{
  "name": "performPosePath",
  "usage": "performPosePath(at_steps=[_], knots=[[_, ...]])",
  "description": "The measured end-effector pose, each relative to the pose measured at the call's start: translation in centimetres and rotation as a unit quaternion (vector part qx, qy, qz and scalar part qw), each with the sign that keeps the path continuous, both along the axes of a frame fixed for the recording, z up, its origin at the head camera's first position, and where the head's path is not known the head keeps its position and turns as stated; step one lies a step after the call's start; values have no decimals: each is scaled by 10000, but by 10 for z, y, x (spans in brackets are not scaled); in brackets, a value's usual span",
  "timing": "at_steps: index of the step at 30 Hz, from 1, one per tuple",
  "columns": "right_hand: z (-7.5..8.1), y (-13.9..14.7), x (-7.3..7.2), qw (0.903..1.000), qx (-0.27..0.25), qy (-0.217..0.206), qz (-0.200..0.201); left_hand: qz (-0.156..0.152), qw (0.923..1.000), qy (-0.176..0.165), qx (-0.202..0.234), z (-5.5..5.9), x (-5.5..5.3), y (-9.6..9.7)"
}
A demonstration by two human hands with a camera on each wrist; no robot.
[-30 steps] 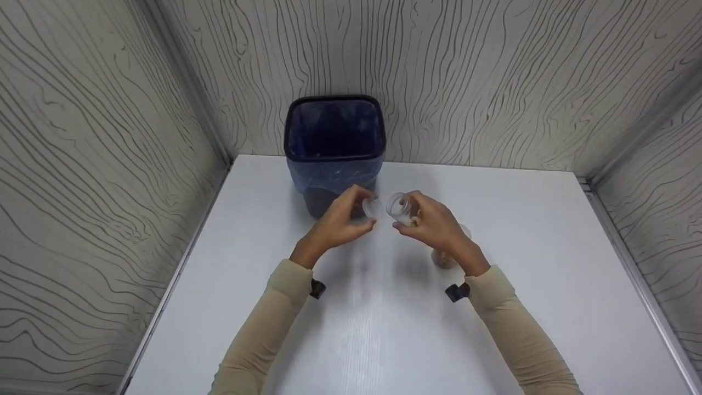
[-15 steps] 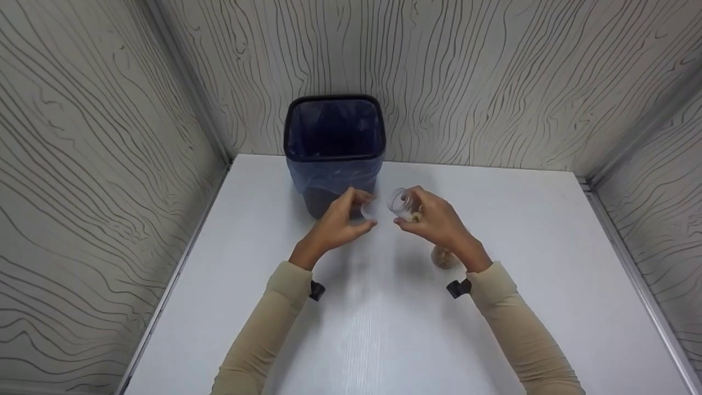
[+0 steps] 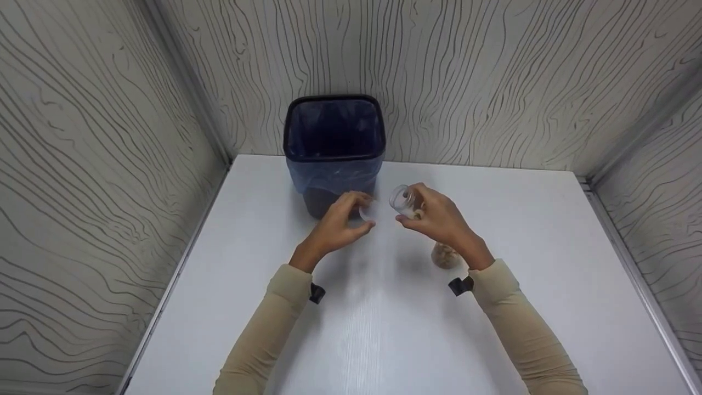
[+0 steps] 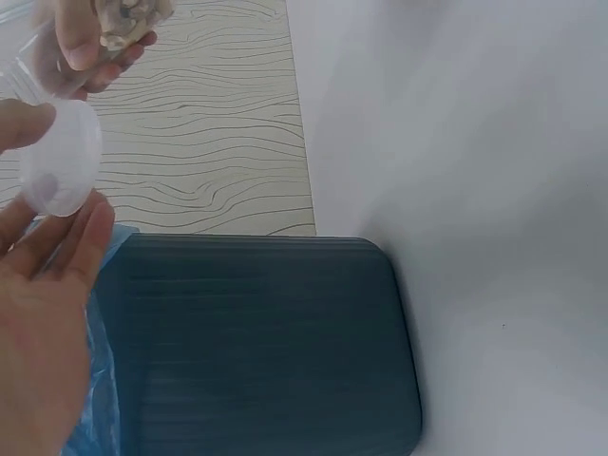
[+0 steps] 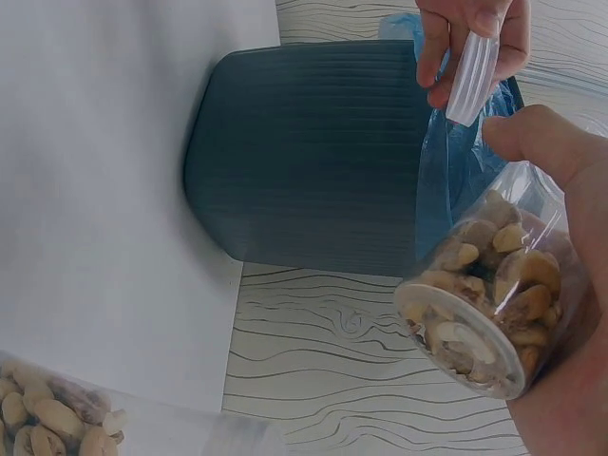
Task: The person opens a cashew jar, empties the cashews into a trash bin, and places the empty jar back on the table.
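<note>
My left hand (image 3: 333, 227) pinches a round translucent plastic lid (image 4: 65, 157) at its edge, between the thumb and the fingers. A clear plastic jar (image 5: 494, 294) with nuts that look like cashews is gripped in my right hand (image 3: 440, 218). The uncapped jar tilts, its mouth facing the lid across a small gap, with the nuts gathered toward its base. On the table under my right wrist is a second clear jar (image 3: 445, 257) of similar nuts, partly hidden by the arm in the head view.
A dark bin (image 3: 321, 203) with a blue liner bag (image 3: 334, 171) stands against the back wall, just beyond my left hand. The white table (image 3: 493, 192) is bounded by wood-grain panels (image 3: 482, 82) at the back and sides.
My right hand has moved slightly up and to the right with the jar. The left hand, still pinching the lid, has shifted slightly left, so the gap has widened.
</note>
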State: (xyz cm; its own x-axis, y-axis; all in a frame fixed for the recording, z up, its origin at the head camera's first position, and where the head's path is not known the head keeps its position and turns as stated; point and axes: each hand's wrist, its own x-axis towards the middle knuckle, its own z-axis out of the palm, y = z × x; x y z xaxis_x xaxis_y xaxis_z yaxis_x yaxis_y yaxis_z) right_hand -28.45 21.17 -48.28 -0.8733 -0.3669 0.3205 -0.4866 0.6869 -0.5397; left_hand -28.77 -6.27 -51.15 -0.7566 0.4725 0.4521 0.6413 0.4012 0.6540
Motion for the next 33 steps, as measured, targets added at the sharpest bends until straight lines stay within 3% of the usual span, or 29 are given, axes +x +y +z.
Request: performPosePath(at_steps=[5, 12, 23, 33], knots=[[1, 1, -1, 10000, -5, 6, -1, 19, 10000, 26, -39, -3, 1, 0], [3, 2, -2, 10000, 6, -44, -13, -60, 9998, -183, 40, -8, 2, 1], [13, 6, -6, 10000, 36, -58, -27, 93, 9991, -386, -150, -15, 3, 1], [17, 8, -10, 9999, 107, 124, -2, -81, 9992, -377, -61, -22, 2, 1]])
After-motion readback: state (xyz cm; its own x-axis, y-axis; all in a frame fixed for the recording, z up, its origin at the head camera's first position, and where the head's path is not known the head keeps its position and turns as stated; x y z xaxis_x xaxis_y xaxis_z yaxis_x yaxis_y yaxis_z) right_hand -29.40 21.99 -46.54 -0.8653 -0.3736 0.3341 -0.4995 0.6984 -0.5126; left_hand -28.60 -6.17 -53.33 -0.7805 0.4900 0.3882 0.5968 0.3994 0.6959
